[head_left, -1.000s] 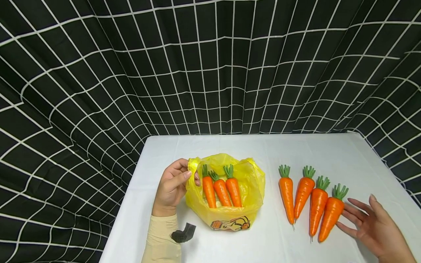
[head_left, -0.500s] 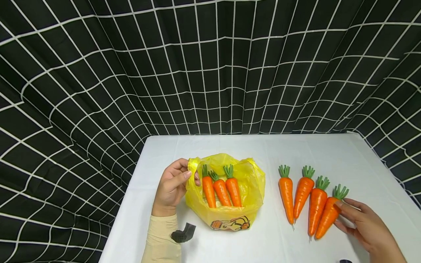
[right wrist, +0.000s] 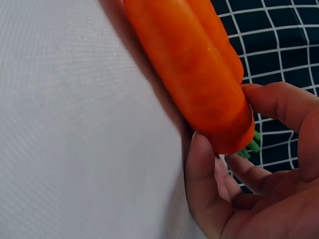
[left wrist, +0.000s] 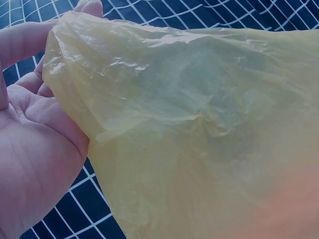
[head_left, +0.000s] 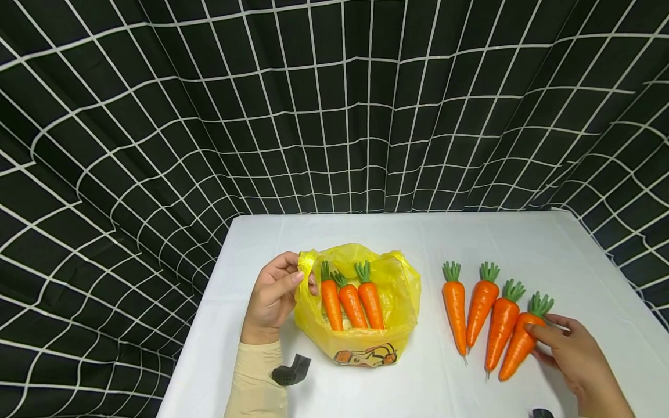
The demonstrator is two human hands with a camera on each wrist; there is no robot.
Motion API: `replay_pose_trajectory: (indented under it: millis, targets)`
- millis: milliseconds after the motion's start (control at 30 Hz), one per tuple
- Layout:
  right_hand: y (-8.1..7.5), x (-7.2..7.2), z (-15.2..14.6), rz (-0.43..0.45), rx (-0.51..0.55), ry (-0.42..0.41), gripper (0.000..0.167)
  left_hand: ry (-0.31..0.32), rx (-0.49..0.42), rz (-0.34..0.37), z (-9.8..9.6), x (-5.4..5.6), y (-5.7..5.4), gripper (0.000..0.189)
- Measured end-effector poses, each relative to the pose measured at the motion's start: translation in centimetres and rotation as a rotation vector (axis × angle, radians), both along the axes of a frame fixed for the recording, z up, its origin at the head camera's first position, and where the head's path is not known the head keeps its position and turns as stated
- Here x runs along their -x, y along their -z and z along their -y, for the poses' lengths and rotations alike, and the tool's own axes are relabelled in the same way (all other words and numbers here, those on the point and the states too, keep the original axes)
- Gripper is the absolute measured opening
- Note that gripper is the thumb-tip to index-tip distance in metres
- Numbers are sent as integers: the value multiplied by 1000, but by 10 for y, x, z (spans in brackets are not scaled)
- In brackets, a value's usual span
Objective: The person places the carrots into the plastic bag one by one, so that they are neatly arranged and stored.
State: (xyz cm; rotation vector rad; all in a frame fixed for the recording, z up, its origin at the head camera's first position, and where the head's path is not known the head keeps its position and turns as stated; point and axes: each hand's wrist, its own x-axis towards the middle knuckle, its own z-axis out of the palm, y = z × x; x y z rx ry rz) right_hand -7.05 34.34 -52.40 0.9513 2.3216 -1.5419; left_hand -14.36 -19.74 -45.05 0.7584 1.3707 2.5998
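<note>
A yellow plastic bag [head_left: 407, 290] stands with its mouth spread, and three orange carrots with green tops, one of them this carrot [head_left: 371, 305], lie inside it. My left hand [head_left: 274, 296] pinches the bag's left rim between thumb and fingers; the left wrist view shows the thin film [left wrist: 189, 124] stretched out from that hand. Right of the bag, several more carrots lie in a row. My right hand [head_left: 575, 354] grips the rightmost carrot [head_left: 522, 342] near its thick end, thumb on one side and fingers on the other, as the right wrist view [right wrist: 199, 84] also shows.
A white cloth covers the table [head_left: 434, 389]. Beside the gripped carrot lies another carrot [head_left: 503, 328], with two more, including the leftmost carrot [head_left: 455, 307], further left. A black curtain with white grid lines [head_left: 366, 116] hangs behind and at the sides.
My right hand has moved left from beside the rightmost carrot and taken hold of it. That carrot and its neighbour have shifted slightly left at their tips. The left hand and bag hold still.
</note>
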Motion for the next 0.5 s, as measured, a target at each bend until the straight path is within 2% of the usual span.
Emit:
replay_pose_trajectory:
  millis: [300,500]
  targets:
    - [-3,-2,-6,-26,-21,-19,92,-1,3,3,0,0,0,35]
    - [-7,-7,-11,-28,58,-34,92,-1,2,3,0,0,1,35]
